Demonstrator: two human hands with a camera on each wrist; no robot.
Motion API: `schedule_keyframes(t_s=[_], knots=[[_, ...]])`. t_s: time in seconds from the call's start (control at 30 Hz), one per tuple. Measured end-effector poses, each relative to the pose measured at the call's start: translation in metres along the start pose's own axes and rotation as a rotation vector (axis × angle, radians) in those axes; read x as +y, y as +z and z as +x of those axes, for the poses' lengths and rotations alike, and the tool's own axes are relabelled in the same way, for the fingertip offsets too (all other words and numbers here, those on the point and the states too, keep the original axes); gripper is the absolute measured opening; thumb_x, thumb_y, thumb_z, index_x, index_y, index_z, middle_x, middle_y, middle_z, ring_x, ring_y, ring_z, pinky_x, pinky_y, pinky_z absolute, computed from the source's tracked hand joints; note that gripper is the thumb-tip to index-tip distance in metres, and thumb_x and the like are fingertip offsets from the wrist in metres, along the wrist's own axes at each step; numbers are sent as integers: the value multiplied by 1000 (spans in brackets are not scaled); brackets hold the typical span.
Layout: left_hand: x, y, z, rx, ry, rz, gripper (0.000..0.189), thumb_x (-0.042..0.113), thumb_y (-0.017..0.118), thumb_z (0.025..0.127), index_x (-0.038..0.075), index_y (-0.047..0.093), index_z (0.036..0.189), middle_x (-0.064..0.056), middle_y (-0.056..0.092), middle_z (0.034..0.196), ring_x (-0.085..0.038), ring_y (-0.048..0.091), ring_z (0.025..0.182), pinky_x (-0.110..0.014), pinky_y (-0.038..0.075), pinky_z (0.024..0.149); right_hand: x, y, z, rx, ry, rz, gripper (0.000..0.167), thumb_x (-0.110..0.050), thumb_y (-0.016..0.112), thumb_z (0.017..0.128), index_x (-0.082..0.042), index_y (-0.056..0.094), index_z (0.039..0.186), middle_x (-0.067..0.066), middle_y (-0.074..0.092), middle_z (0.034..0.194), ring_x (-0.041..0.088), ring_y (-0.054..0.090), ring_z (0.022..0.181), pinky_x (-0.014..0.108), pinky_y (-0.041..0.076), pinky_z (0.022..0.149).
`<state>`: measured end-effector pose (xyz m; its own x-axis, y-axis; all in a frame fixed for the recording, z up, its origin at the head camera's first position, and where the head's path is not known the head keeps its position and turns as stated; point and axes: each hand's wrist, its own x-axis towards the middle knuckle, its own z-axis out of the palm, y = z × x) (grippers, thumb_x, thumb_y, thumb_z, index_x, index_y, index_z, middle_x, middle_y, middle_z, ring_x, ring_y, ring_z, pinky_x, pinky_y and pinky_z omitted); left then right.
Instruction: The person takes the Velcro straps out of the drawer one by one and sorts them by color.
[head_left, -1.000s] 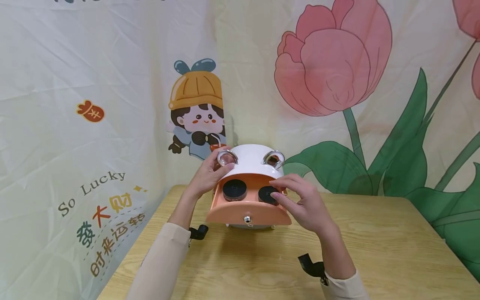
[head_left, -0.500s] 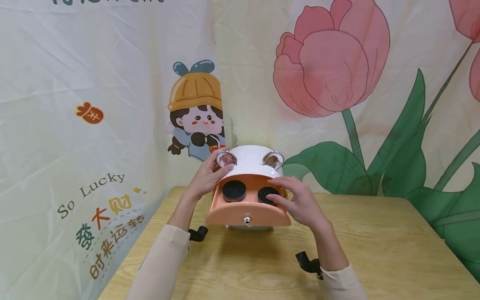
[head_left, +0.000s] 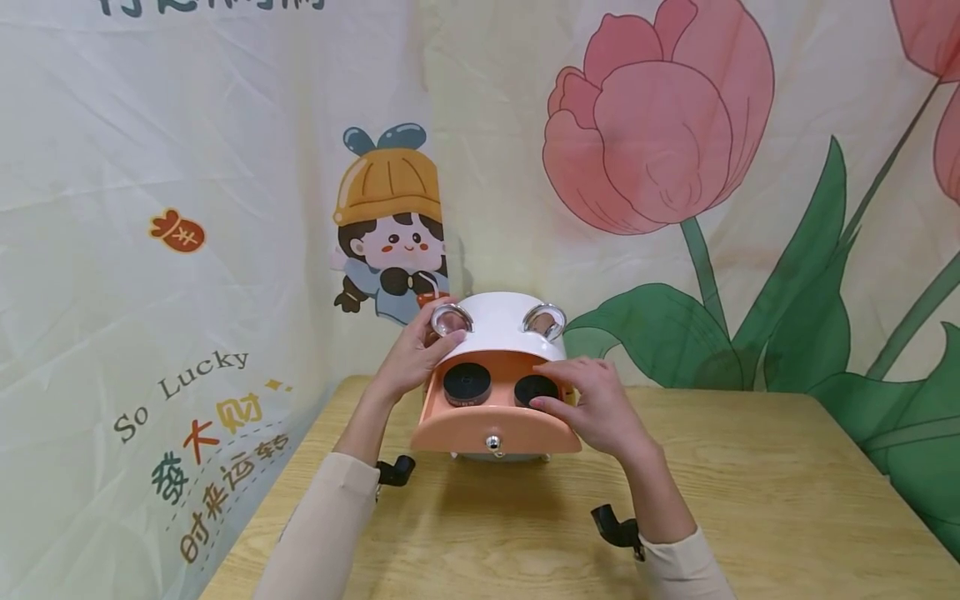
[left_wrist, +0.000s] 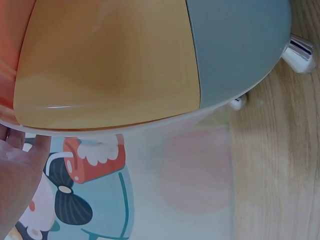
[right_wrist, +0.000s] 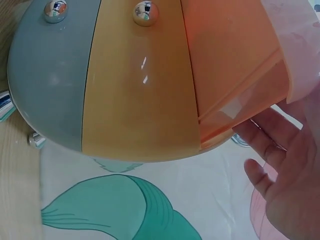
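Observation:
A rounded mini drawer cabinet (head_left: 502,321) with a white top and two silver ring ears stands on the table. Its orange top drawer (head_left: 453,432) is pulled out, and two flat black round discs lie inside: a left disc (head_left: 467,382) and a right disc (head_left: 529,388). My left hand (head_left: 412,354) grips the cabinet's upper left side, thumb on the white top by the ear. With thumb at the front edge and fingers at the back, my right hand (head_left: 600,408) pinches the right disc. In the right wrist view, the lower fingers (right_wrist: 275,125) stay outside the drawer's side.
Below the orange drawer are a yellow drawer (right_wrist: 140,85) and a blue-grey drawer (right_wrist: 52,75), both closed, with silver knobs. The wooden table (head_left: 750,483) extends to the right. A printed cloth backdrop (head_left: 495,167) hangs close behind the cabinet.
My right thumb has slid from the top of the right disc toward its front edge, and the hand has shifted slightly left. The left hand and the cabinet hold still.

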<state>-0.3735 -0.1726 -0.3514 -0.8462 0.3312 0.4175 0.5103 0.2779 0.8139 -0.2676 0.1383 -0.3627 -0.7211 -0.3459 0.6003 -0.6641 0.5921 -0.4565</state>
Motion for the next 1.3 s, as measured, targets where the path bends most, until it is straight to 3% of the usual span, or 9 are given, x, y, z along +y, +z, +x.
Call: schedule_keyframes(t_s=[0.13, 0.37, 0.53, 0.7, 1.1, 1.3], knots=[[0, 0, 0, 0, -3, -1, 58, 30, 70, 101, 27, 44, 153, -10, 56, 140, -31, 61, 125, -49, 52, 108, -1, -1, -1, 6, -18, -18, 48, -28, 86, 86, -12, 74, 129, 2, 76, 123, 23, 68, 111, 49, 38, 102], [-2, 0, 0, 1, -19, 1, 61, 32, 69, 102, 24, 42, 155, -9, 56, 141, -31, 61, 126, -44, 53, 107, -1, 0, 0, -37, -5, 25, 47, -27, 85, 87, -15, 74, 130, 0, 74, 129, 30, 62, 123, 55, 48, 105], [-1, -1, 1, 0, -14, -9, 61, 30, 69, 102, 20, 42, 155, -9, 56, 139, -31, 62, 124, -35, 54, 102, 3, 1, 1, -84, -9, 70, 35, -25, 82, 90, -17, 78, 123, 2, 72, 134, 35, 57, 136, 61, 37, 117], [-1, 0, 1, -2, -9, -8, 60, 28, 69, 102, 21, 42, 155, -11, 56, 139, -31, 61, 124, -32, 54, 101, 6, 1, 2, -123, -25, 62, 29, -25, 81, 91, -16, 80, 119, 5, 70, 137, 29, 61, 134, 58, 27, 125], [-1, 0, 0, 3, -5, -15, 61, 28, 70, 101, 20, 42, 155, -11, 56, 138, -32, 60, 124, -33, 53, 102, -1, -6, 9, -253, 34, 22, 34, -15, 83, 89, -11, 78, 122, 5, 70, 137, 41, 50, 142, 63, 39, 116], [-1, 1, 0, 8, -9, -14, 64, 29, 70, 101, 18, 41, 156, -10, 56, 139, -31, 60, 125, -44, 51, 108, -4, -5, 12, -289, 91, 34, 37, -14, 83, 89, -10, 77, 125, 6, 68, 140, 40, 47, 145, 59, 46, 112]])
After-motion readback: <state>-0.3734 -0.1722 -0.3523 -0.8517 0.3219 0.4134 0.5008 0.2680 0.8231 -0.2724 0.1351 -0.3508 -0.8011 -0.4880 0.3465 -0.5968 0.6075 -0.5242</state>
